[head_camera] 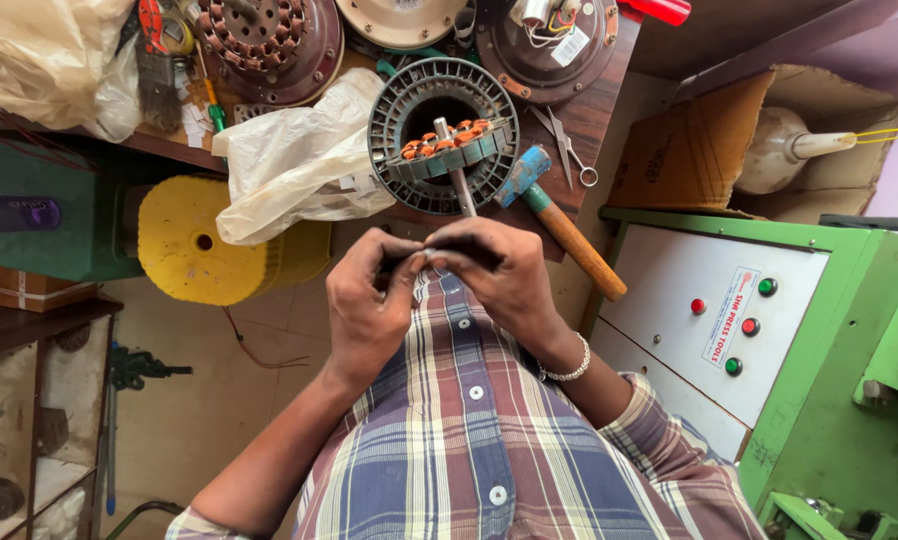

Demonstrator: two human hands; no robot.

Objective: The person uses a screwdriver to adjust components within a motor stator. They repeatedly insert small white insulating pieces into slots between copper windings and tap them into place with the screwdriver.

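right at chest height, my left hand [369, 300] and right hand [499, 275] are both pinched shut around something small and thin between the fingertips. can't tell what it is, maybe wire. i'd say keep the pinch tight and close to the body. just beyond sits the fan motor [444, 135] with copper coils, on a cluttered wooden desk [594, 110], hammer [559, 220] and scissors [566, 145] beside it, plastic bag [299, 160] to the left. green machine [819, 380] on my right, tiled floor below.

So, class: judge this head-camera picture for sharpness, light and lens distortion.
Head view: even soft light, faint shadows; the grey round fan stator with copper windings is sharp; the joined left hand and right hand are slightly soft; wide-lens bending tilts the green metal control cabinet at the edge.
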